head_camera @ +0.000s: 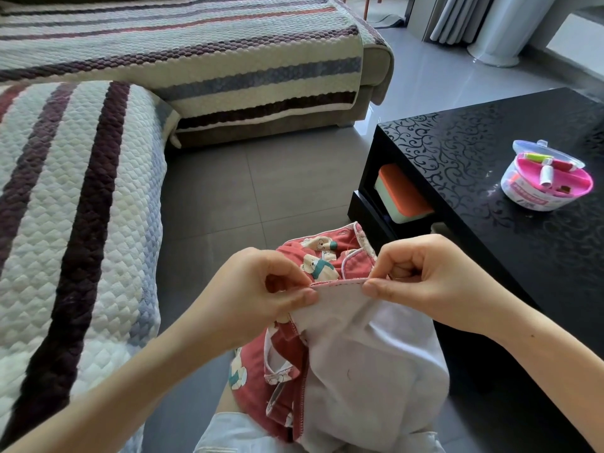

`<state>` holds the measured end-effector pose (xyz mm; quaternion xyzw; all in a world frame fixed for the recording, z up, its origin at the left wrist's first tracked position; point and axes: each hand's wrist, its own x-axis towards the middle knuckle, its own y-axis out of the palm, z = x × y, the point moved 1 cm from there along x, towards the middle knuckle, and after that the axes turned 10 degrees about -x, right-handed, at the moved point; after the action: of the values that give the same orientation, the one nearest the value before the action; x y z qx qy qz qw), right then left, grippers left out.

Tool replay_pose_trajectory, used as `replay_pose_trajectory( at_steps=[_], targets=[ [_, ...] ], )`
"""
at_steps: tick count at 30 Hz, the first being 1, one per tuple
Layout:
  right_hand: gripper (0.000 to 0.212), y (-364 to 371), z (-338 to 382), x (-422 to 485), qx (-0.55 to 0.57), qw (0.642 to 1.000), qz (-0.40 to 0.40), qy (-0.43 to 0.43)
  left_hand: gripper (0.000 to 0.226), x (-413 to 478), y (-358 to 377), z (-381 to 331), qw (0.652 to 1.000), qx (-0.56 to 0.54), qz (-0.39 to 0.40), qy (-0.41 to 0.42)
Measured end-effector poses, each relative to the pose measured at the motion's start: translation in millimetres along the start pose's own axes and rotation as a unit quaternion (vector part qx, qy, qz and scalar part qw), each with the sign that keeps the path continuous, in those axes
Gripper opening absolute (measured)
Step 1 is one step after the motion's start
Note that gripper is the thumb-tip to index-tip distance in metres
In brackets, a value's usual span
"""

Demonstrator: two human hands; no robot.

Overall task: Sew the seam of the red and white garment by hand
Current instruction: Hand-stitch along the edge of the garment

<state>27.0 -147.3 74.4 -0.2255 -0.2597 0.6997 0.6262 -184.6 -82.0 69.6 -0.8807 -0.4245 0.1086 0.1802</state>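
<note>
The red and white garment hangs over my lap, its white inner side facing me and a red bear-print part behind. My left hand pinches the left end of a stitched red seam edge between thumb and fingers. At the seam's right end, my right hand pinches the same edge. The seam is stretched flat between both hands. No needle or thread shows plainly.
A black patterned coffee table stands at the right, with a round sewing kit box of thread spools on top and an orange-lidded box on its lower shelf. A striped quilted sofa fills the left. Grey tiled floor lies between.
</note>
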Motion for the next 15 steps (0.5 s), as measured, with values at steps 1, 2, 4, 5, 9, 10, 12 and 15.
replay_pose_trajectory(
  at_steps=[1, 2, 4, 5, 9, 10, 12, 15],
  targets=[
    [0.019, 0, -1, 0, -0.012, 1.0, -0.008, 0.0, 0.023, 0, 1, 0, 1.0, -0.015, -0.002, 0.004],
    [0.017, 0, -2, 0, -0.019, 1.0, -0.014, 0.001, 0.021, 1, 1, 2, 0.999, -0.037, -0.003, 0.004],
    [0.011, 1, -1, -1, -0.029, 0.999, -0.021, -0.005, 0.014, 1, 3, 3, 0.996, -0.085, 0.001, -0.01],
    [0.012, 2, -1, -2, -0.031, 0.999, -0.029, -0.012, 0.012, 1, 4, 4, 0.995, -0.103, 0.002, -0.016],
    [0.009, 5, 5, -10, -0.045, 0.996, -0.063, -0.043, 0.016, 2, 6, 8, 0.987, -0.156, -0.007, -0.046],
    [0.005, 6, 8, -12, -0.062, 0.994, -0.07, -0.055, 0.017, 3, 7, 8, 0.985, -0.164, -0.009, -0.054],
    [0.006, 10, 11, -14, -0.099, 0.989, -0.079, -0.079, 0.02, 4, 8, 9, 0.981, -0.18, -0.009, -0.068],
    [0.007, 17, 11, -12, -0.131, 0.985, -0.08, -0.083, 0.012, 4, 11, 8, 0.973, -0.207, -0.021, -0.097]
  ],
)
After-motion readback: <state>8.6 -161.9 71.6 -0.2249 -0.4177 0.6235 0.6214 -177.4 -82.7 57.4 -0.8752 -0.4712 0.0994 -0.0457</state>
